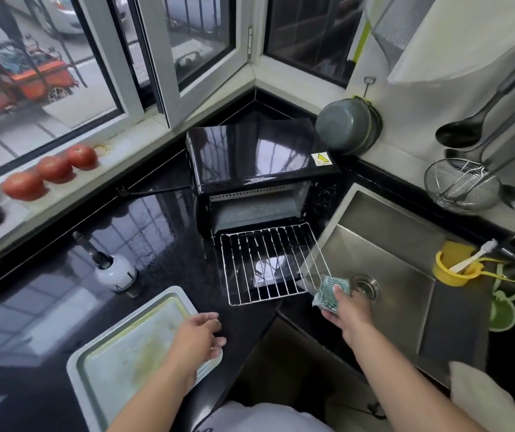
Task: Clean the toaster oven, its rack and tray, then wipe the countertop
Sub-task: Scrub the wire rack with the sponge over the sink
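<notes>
Black and shiny, our countertop (143, 232) bends round a corner under the windows, with a steel sink (384, 263) on the right. At the back of the corner sits the toaster oven (262, 163) with its door (265, 269) folded down flat. We see the wire rack (273, 263) lying on that open door, its right side tipped up a little over the sink edge. We think the rack is light and stiff, but its thin wires could slip when wet, so its outer frame looks like the best place to grab. Near us on the counter lies the tray (125, 353), pale with yellowish smears. It looks flat, hard and light, and its raised rim is a good spot to hold. Our left hand (200, 338) hovers over the tray's near right corner with fingers loose and spread, holding nothing. Our right hand (348, 310) pinches a green scrubbing sponge (331, 291) just by the rack's front right corner. The sponge looks soft and squashy. Three tomatoes (51, 169) sit on the sill.
</notes>
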